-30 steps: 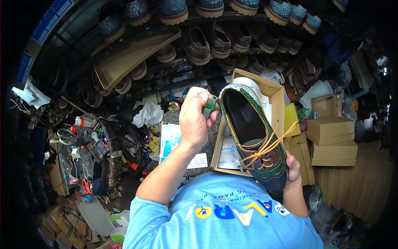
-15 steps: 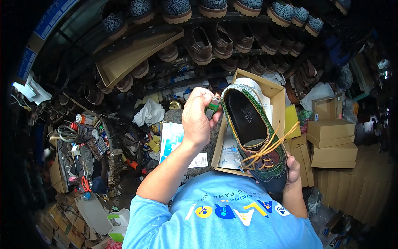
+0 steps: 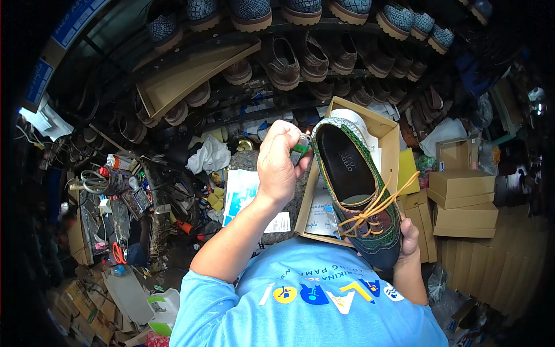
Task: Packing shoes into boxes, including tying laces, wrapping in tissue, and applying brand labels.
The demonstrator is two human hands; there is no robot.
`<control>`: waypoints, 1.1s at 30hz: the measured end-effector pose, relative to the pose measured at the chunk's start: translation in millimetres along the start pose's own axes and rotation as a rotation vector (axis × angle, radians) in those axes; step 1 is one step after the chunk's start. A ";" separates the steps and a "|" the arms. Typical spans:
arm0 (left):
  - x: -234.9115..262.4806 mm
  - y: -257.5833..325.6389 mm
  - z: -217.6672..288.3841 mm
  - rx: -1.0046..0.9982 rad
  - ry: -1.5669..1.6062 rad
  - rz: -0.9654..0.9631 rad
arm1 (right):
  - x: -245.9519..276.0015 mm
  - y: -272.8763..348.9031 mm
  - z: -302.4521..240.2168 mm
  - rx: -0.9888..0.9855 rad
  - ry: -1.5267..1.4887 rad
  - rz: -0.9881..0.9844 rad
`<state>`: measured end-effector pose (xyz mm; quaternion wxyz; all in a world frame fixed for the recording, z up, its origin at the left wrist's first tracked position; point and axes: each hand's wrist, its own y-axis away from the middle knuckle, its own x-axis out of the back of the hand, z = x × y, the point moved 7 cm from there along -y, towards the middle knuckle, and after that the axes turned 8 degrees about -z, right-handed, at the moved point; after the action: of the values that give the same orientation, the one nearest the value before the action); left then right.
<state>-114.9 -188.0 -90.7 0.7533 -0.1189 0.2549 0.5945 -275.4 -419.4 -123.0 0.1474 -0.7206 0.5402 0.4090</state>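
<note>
My left hand (image 3: 276, 168) is closed round a small green lighter (image 3: 300, 149), its metal top close beside the heel edge of a shoe. That lace-up shoe (image 3: 346, 165) has a black insole, green and dark brown leather, a dark toe and yellow-orange laces (image 3: 370, 215) tied in a bow. Its toe points down toward my shirt, and the heel end is away from me. My right hand (image 3: 409, 236) grips the toe end from the right side; most of its fingers are hidden beneath. Under the shoe lies an open cardboard shoebox (image 3: 391, 130) with printed white paper inside.
Shelves of brown shoes (image 3: 281, 63) and blue scale-patterned shoes (image 3: 251, 13) run across the far side. Stacked brown boxes (image 3: 462, 185) stand at right. A cluttered tool tray (image 3: 118, 202) and red-handled scissors (image 3: 119, 253) are at left. Leaflets (image 3: 240, 194) lie beside my left forearm.
A small orange glow at the lighter's top no longer shows. My left hand and the shoe stay in nearly the same place; the whole view has shifted slightly.
</note>
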 end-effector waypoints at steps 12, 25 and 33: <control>-4.4 13.1 6.7 -0.092 -0.034 -0.066 | 13.8 1.7 6.4 -0.004 0.100 -0.036; -21.0 50.6 28.7 -0.456 -0.658 -0.316 | 11.1 0.9 3.0 0.003 0.138 -0.059; -12.4 47.4 33.3 -0.534 -0.692 -0.214 | 10.3 2.1 2.4 -0.010 0.125 -0.028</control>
<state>-154.1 -169.7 -50.4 0.7944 -0.1290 -0.1878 0.5631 -277.4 -425.3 -131.7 0.1157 -0.7529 0.5361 0.3638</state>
